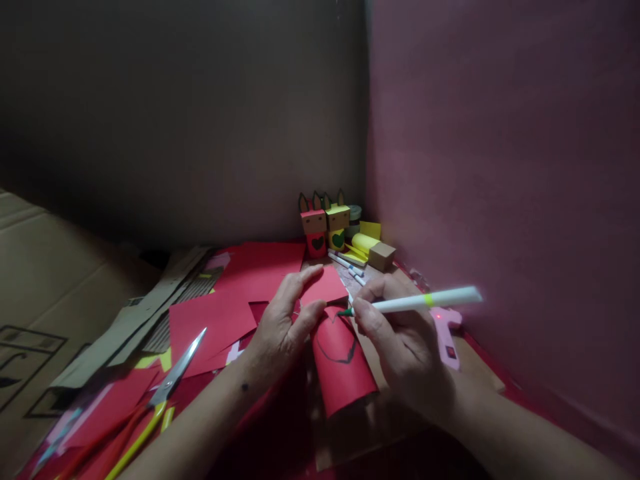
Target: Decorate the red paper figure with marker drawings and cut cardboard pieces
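A red paper tube (pixel 345 373) lies in front of me with a dark heart-like outline drawn on its curved side. At its far end is a flat-faced red paper piece (pixel 327 283); whether the two are joined I cannot tell. My left hand (pixel 287 317) grips the tube's far end, thumb on top and fingers along the red piece. A white felt-tip marker (pixel 415 302) with a yellow band is pinched in my right hand (pixel 400 333). Its green tip touches the tube near the notch of the outline.
Scissors (pixel 173 387) with red and yellow handles lie on red paper sheets (pixel 215 327) at left. Two animal figures (pixel 314 230) stand at the back beside a yellow tube (pixel 366 243) and several markers (pixel 345 262). A pink glue gun (pixel 447 340) is at right, near the wall.
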A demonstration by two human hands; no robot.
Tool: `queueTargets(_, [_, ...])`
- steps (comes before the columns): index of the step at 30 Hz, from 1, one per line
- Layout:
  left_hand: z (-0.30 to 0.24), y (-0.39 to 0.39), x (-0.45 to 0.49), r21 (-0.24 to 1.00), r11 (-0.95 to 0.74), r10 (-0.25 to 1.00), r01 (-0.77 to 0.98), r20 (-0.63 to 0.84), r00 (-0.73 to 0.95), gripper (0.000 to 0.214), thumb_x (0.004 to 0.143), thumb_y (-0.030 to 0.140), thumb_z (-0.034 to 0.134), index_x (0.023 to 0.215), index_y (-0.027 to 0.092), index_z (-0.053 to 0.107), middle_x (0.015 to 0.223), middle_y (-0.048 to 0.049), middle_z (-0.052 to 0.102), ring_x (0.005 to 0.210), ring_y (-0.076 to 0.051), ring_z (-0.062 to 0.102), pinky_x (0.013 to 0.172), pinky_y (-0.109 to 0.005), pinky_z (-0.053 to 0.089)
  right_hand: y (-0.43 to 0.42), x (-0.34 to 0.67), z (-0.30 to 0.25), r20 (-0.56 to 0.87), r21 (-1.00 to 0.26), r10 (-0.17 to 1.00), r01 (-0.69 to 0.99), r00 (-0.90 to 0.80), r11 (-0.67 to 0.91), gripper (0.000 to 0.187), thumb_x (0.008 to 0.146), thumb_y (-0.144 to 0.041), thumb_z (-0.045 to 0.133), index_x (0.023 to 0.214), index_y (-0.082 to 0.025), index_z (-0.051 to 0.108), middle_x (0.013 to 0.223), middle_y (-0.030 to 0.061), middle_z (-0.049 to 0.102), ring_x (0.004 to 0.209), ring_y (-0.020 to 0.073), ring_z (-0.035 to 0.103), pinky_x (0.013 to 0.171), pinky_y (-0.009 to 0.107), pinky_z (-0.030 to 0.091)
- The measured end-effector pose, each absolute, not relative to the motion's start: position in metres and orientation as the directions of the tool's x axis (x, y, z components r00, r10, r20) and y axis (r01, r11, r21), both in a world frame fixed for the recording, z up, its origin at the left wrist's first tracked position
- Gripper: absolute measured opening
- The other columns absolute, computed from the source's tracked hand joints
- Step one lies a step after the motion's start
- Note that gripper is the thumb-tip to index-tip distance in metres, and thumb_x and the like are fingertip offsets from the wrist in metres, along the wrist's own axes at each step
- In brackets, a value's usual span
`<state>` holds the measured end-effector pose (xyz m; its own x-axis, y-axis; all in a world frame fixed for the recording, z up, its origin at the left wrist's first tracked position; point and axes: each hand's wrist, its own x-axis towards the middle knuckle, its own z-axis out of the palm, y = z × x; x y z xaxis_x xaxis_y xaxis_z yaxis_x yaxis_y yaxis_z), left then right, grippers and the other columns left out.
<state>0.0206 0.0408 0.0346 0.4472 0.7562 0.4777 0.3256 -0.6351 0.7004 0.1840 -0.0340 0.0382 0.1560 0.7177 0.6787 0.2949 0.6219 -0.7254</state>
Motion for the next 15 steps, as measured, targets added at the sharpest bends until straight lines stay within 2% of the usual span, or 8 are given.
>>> queueTargets(10, [0.0344,0.0402,0.0195,0.705,-0.634,0.756,0.317,0.479,0.447,0.045,0.095,0.046,0.047,0.135,0.026,0.048,0.139,-0.006,0.051,0.131,-0.024,0.044,0.11,-0.038,0.038,-0.0355,0.1833,0.0413,0.683,-0.72,0.721,0.274,0.117,0.638,0.014,0.093,-0.02,0.049,0.08,-0.021,0.052,0.068,-0.0046,0.047,0.059,0.0098,0.046,0.058,0.027,0.038])
queueTargets(15, [0.0324,0.0421,0.0195,0.701,-0.64,0.752,0.314,0.485,0.447,0.045,0.095,0.046,0.047,0.136,0.026,0.048,0.138,-0.006,0.052,0.13,-0.024,0.046,0.11,-0.039,0.038,-0.0326,0.1838,0.0376,0.677,-0.728,0.72,0.285,0.153,0.623,0.016,0.094,-0.021,0.049,0.079,-0.021,0.052,0.068,-0.0044,0.046,0.06,0.0103,0.044,0.059,0.028,0.037])
